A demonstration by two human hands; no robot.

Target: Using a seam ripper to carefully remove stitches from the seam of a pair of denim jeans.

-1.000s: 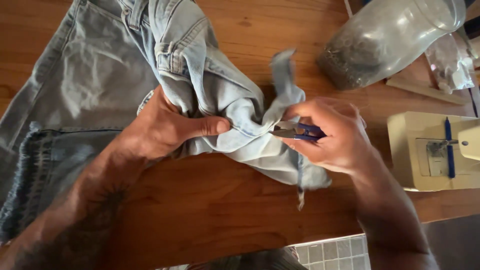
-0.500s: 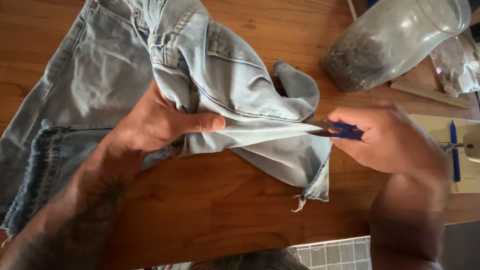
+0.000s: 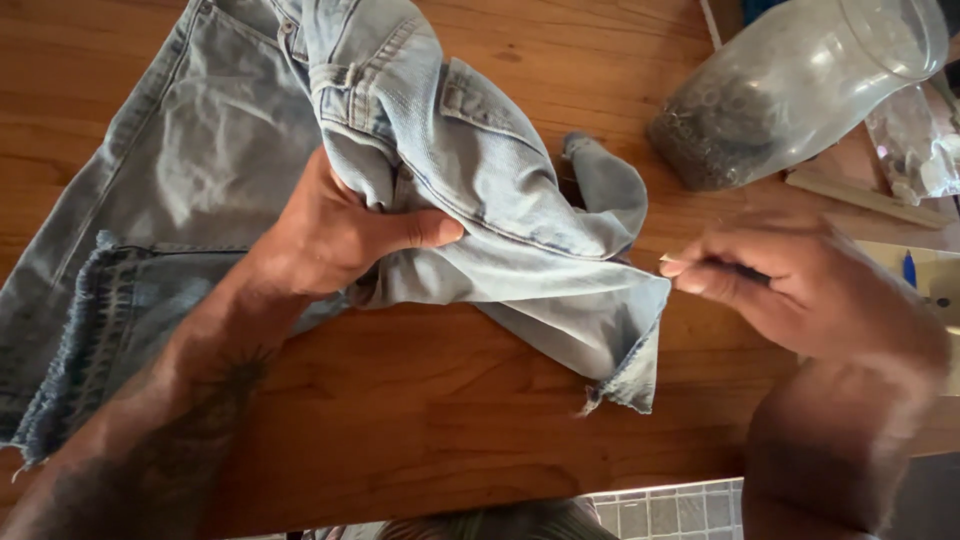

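Since the earlier frame, the right hand (image 3: 800,290), fingers pinched on a small dark tool, is being drawn rightward off the jeans (image 3: 480,200), which are being gripped by the left hand (image 3: 340,235).

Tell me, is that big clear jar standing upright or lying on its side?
Lying on its side. The clear jar rests tilted on the wooden table, its dark contents settled along the lower end, its wide mouth facing the upper right.

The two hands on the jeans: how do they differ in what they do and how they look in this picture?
The left hand grips a bunched fold of the light blue jeans, thumb pressed flat on the cloth; the right hand is off the cloth, beside its edge, pinching a small dark tool. The left hand is sharp, the right hand blurred. Both are bare and are above the wooden table.
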